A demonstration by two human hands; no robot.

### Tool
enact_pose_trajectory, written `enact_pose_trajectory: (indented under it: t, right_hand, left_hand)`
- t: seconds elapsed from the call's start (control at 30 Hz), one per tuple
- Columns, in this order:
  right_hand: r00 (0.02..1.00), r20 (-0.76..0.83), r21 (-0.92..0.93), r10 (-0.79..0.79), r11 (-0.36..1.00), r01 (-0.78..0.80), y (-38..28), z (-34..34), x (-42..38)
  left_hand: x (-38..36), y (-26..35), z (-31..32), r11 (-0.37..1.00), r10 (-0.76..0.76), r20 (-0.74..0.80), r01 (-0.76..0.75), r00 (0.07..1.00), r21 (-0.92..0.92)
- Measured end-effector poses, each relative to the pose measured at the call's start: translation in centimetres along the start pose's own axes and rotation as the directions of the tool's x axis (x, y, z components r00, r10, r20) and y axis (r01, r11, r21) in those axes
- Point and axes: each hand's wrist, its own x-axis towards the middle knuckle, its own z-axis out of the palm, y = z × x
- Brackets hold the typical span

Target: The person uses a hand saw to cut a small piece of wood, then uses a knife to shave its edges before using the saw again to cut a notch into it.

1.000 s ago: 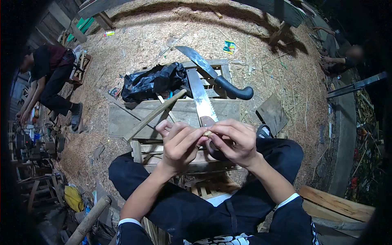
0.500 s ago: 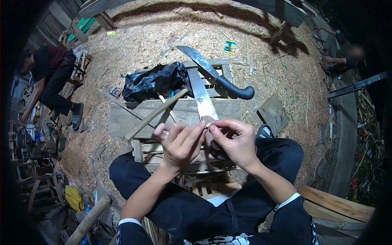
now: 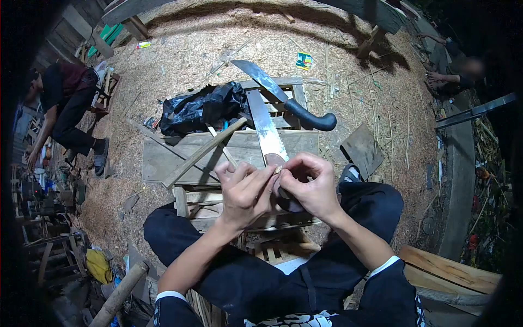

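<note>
Between the fingertips of my left hand point(image 3: 243, 192) and my right hand point(image 3: 310, 185) is a small pale piece point(image 3: 278, 169), too small to name. Both hands pinch it, held up over a low slatted wooden bench. Under my hands lies a handsaw point(image 3: 266, 125), its toothed blade pointing away from me and its handle partly hidden by my fingers. Beyond it rests a machete point(image 3: 261, 80) with a curved black handle point(image 3: 311, 116). A black plastic bag point(image 3: 204, 109) sits crumpled to the left of the saw blade, and a wooden stick point(image 3: 204, 153) lies slanted across the bench board point(image 3: 158, 158).
Wood shavings point(image 3: 190, 54) cover the ground. A flat square board point(image 3: 363, 151) lies to the right, near my foot. One person point(image 3: 71, 109) bends over at the left; another person point(image 3: 452, 71) sits at the far right. Planks point(image 3: 447, 271) lie beside my right elbow.
My fingers have shifted slightly around the small piece, and my left hand has turned a little inward. The whole scene has moved slightly left in view. The tools lie as before.
</note>
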Motion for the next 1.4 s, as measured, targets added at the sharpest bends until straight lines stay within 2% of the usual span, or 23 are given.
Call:
enact_pose_trajectory:
  t: [0.13, 0.2, 0.23, 0.3, 0.33, 0.37, 0.43, 0.5, 0.53, 0.57, 0.63, 0.73, 0.83, 0.97, 1.03, 1.07, 1.13, 1.17, 1.23, 1.37, 1.4]
  right_hand:
    - [0.997, -0.009, -0.126, -0.079, 0.989, 0.078, 0.1, 0.0, 0.4]
    - [0.972, -0.064, -0.301, -0.227, 0.933, 0.198, 0.1, 0.1, 0.5]
    - [0.971, -0.063, -0.301, -0.229, 0.932, 0.200, 0.3, 0.0, 0.6]
    - [0.922, -0.179, -0.521, -0.344, 0.828, 0.208, 0.9, -1.0, 1.4]
    - [0.942, -0.318, -0.246, -0.112, 0.969, 0.033, 1.2, -2.5, 2.7]
    - [0.943, -0.322, -0.311, -0.085, 0.950, -0.021, 0.8, -4.3, 3.4]
    - [0.963, -0.175, -0.333, -0.207, 0.932, 0.140, 0.8, -4.5, 3.1]
    - [0.970, 0.028, -0.453, -0.241, 0.862, 0.228, 0.8, -2.8, 1.2]
    - [0.957, 0.100, -0.416, -0.274, 0.862, 0.290, 1.0, -2.1, 0.2]
    - [0.959, 0.157, -0.398, -0.237, 0.874, 0.281, 0.8, -1.9, -0.6]
    - [0.920, 0.203, -0.311, -0.335, 0.869, 0.385, 0.7, -1.6, -0.7]
    - [0.912, 0.196, -0.355, -0.361, 0.840, 0.409, 0.4, -2.0, -0.7]
    - [0.925, 0.092, -0.316, -0.369, 0.870, 0.378, -0.2, -1.5, -0.8]
    - [0.941, 0.102, -0.310, -0.322, 0.889, 0.337, -0.4, -2.0, -1.0]
    - [0.921, 0.101, -0.312, -0.377, 0.867, 0.389, 0.0, -1.9, -1.0]
    - [0.921, 0.101, -0.312, -0.376, 0.867, 0.388, 0.2, -1.9, -1.0]
    - [0.896, 0.117, -0.294, -0.429, 0.847, 0.444, 0.5, -2.0, -0.9]
    - [0.896, 0.119, -0.293, -0.429, 0.847, 0.444, 0.5, -2.1, -0.7]
    - [0.861, 0.176, -0.275, -0.478, 0.816, 0.509, 0.6, -2.3, -0.4]
    - [0.844, 0.217, -0.313, -0.491, 0.784, 0.537, 0.7, -2.6, -0.1]
    - [0.773, 0.260, -0.391, -0.578, 0.670, 0.632, 1.1, -2.7, 0.1]
  left_hand:
    - [0.1, -0.1, 0.1, 0.998, -0.051, 0.033, 0.051, 0.998, -0.019]
    - [0.4, 0.0, 0.0, 1.000, -0.011, 0.035, 0.010, 0.999, 0.027]
    - [0.4, 0.1, -0.2, 1.000, -0.011, 0.034, 0.010, 0.999, 0.028]
    - [0.1, 0.3, -0.5, 0.994, 0.041, 0.037, -0.045, 0.998, 0.095]
    - [-0.4, 0.5, -0.9, 0.995, 0.045, 0.040, -0.048, 0.998, 0.086]
    - [-0.9, 0.6, -1.2, 0.998, 0.038, 0.019, -0.039, 0.999, 0.053]
    - [-1.0, 0.2, -1.3, 0.999, 0.022, -0.019, -0.021, 1.000, 0.031]
    - [-0.8, -0.7, -1.1, 0.963, -0.207, 0.057, 0.213, 0.977, -0.166]
    - [-0.6, -0.9, -1.3, 0.934, -0.260, 0.080, 0.271, 0.962, -0.231]
    - [-0.5, -0.9, -1.5, 0.936, -0.258, 0.080, 0.270, 0.963, -0.228]
    - [-0.4, -0.7, -1.6, 0.869, -0.334, 0.181, 0.377, 0.925, -0.319]
    - [0.0, -0.2, -1.1, 0.807, -0.369, 0.226, 0.432, 0.901, -0.403]
    - [0.5, 0.2, -1.0, 0.830, -0.336, 0.245, 0.409, 0.909, -0.379]
    - [-0.6, -0.3, 0.0, 0.827, -0.322, 0.259, 0.404, 0.911, -0.392]
    - [-1.0, 0.0, 0.3, 0.722, -0.394, 0.293, 0.491, 0.871, -0.488]
    - [-1.1, 0.0, 0.4, 0.721, -0.394, 0.294, 0.492, 0.871, -0.488]
    - [-0.8, 0.2, 0.0, 0.805, -0.321, 0.282, 0.417, 0.904, -0.422]
    - [-0.7, 0.1, -0.1, 0.804, -0.323, 0.280, 0.419, 0.904, -0.421]
    - [-0.5, -0.3, -0.4, 0.869, -0.202, 0.268, 0.299, 0.942, -0.394]
    - [-0.1, -0.5, -1.0, 0.918, -0.097, 0.268, 0.190, 0.959, -0.347]
    - [-0.2, -0.6, -1.0, 0.910, -0.098, 0.299, 0.207, 0.949, -0.360]
